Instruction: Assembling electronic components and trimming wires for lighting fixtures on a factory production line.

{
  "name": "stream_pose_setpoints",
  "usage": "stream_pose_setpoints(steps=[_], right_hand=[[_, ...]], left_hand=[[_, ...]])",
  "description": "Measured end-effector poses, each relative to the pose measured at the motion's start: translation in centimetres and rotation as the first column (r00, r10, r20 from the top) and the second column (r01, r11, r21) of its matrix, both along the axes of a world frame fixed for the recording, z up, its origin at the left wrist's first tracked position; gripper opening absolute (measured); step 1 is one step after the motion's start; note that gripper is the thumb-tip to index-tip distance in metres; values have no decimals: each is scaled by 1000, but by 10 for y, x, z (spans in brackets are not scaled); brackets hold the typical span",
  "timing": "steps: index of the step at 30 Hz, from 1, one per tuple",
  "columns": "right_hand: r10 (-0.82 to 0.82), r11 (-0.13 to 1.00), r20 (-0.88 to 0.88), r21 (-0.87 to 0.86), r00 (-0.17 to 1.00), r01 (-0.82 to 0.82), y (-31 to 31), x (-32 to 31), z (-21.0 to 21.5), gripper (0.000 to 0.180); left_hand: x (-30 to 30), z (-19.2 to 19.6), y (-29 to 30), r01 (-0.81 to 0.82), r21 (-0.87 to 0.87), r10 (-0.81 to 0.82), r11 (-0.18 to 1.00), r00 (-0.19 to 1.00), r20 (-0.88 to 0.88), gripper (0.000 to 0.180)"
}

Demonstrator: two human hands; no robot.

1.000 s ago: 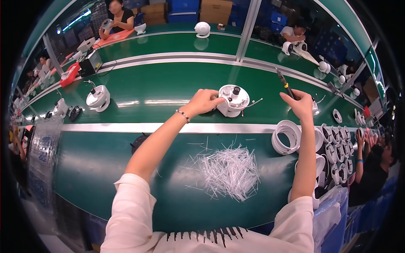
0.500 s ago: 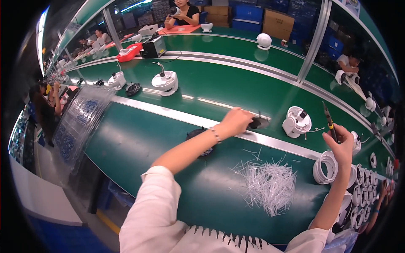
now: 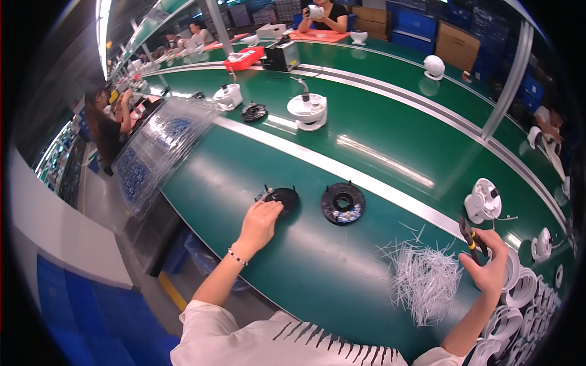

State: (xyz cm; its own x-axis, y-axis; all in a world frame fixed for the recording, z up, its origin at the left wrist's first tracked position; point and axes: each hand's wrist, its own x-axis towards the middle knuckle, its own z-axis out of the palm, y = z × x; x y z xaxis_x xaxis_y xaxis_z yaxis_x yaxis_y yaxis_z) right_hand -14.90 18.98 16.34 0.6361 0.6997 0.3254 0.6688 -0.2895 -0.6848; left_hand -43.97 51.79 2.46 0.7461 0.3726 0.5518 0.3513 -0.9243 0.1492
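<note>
My left hand [image 3: 260, 222] grips the near edge of a round black plastic part [image 3: 284, 196] with upright prongs, tilted at the left of the dark green bench [image 3: 329, 262]. Just right of it lies a second round black part [image 3: 343, 203] with a ring at its centre and circuitry along its lower edge. Over at the right, my right hand [image 3: 491, 262] is closed around yellow-and-black cutting pliers [image 3: 471, 239], jaws pointing up. Beneath them is a loose pile of thin white strips [image 3: 424, 280].
White camera-like housings [image 3: 308, 111] stand along the green conveyor [image 3: 390, 146], one [image 3: 483, 200] near the pliers. White rings [image 3: 503, 323] are stacked at the bench's right end. Clear plastic trays [image 3: 165, 146] lie at the left end. A person [image 3: 326, 17] works across the line.
My left hand has come back from the conveyor to the bench with a black part. My right hand still holds the pliers. The view has turned, shifting the scene.
</note>
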Motion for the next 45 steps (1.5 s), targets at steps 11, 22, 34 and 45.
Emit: stream_pose_setpoints(steps=[11, 22, 34, 45], right_hand=[[186, 983, 93, -13, 978, -186, -6, -47, -22, 55], [383, 912, -120, -111, 916, -395, 29, -103, -51, 53], [322, 938, -435, 27, 841, -345, 24, -95, -103, 47], [408, 906, -890, 422, 204, 24, 8, -84, -123, 38]], left_hand=[[39, 218, -109, 598, 546, -808, 587, 468, 356, 17], [42, 224, -117, 629, 550, -797, 550, 196, 572, 10], [187, 84, 122, 194, -979, 115, 64, 973, 200, 24], [291, -12, 157, 465, -799, 542, -382, 813, 214, 48]])
